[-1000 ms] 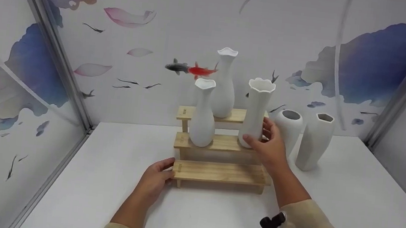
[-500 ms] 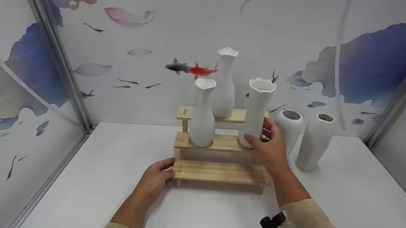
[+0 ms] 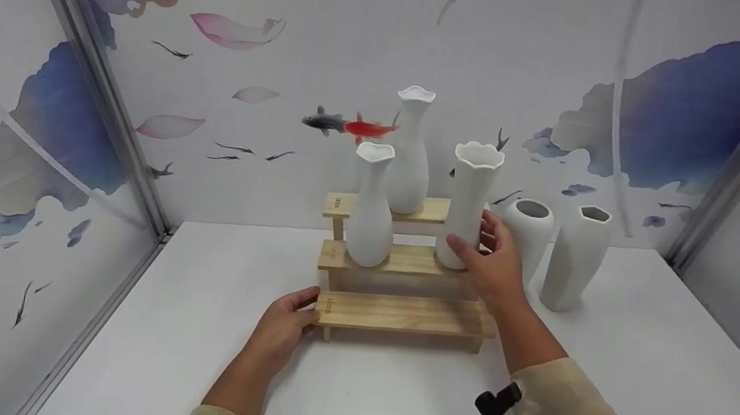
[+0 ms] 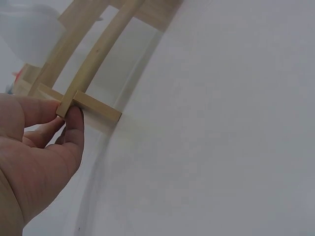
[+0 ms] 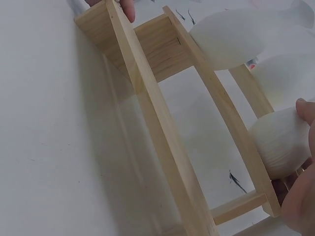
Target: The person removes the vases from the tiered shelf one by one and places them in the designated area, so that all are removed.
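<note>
A three-tier wooden stand [image 3: 400, 314] sits on the white table. At the left end of its lowest board, my left hand [image 3: 282, 325] pinches the edge between thumb and fingers, as the left wrist view also shows. With thumb in front and fingers behind, my right hand [image 3: 498, 266] holds the lower part of a white vase with a scalloped rim [image 3: 471, 197]. This vase stands upright at the right of the middle tier; part of its base is behind the thumb. Left of it on that tier is a slender white vase [image 3: 370, 228]. Another slender vase [image 3: 409, 163] occupies the top tier.
Right of the stand, a rounded white vase [image 3: 532, 235] and a faceted white vase [image 3: 574, 263] stand on the table [image 3: 655, 375]. The rounded one is partly behind my right hand. Painted panels [image 3: 243, 173] enclose the back and sides.
My right thumb has shifted slightly upward on the scalloped vase. The vases, the stand and my left hand look unmoved.
</note>
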The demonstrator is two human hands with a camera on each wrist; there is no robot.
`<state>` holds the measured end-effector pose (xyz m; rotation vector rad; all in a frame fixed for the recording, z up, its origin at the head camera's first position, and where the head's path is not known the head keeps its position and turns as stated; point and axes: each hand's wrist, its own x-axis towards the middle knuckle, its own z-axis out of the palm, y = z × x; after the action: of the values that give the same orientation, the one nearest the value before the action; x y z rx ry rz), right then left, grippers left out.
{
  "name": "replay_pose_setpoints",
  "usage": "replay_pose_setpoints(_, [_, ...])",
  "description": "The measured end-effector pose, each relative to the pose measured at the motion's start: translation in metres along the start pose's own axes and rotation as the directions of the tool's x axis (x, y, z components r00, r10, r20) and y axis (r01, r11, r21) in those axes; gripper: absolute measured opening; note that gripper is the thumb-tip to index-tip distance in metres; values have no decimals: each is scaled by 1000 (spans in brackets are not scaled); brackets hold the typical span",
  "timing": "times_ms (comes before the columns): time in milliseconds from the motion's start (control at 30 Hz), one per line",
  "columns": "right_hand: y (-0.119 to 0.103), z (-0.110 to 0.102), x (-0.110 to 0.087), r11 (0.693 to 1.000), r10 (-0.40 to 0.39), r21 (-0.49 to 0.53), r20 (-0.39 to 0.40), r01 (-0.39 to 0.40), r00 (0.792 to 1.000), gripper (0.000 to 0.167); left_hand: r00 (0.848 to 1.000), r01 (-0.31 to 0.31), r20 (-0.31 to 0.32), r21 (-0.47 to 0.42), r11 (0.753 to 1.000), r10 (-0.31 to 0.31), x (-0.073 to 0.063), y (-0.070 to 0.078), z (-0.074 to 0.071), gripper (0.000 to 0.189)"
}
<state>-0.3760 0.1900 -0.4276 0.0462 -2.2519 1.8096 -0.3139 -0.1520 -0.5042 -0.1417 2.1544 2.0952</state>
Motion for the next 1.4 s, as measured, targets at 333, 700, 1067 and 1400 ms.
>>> replay_pose_setpoints(333, [3,-14,-9,1000,-5,20,3,5,1000,91,1000,1,7,6,1000,-1,0,0,0,55])
replay_pose_setpoints(700, [3,-44,-28,998,32,53,-67,-28,997,92,1000,8,3,17,1000,-8,0,-1,0,55])
replay_pose_setpoints(1067, [4,-81,-41,999,43,9,-160,-42,986,93,1000,15,0,15,1000,-15,0,1,0,54])
replay_pose_setpoints(1400, [8,-109,-38,994,101,73,-233,-87,967,90,1000,1,2,12,1000,-1,-1,0,0,55])
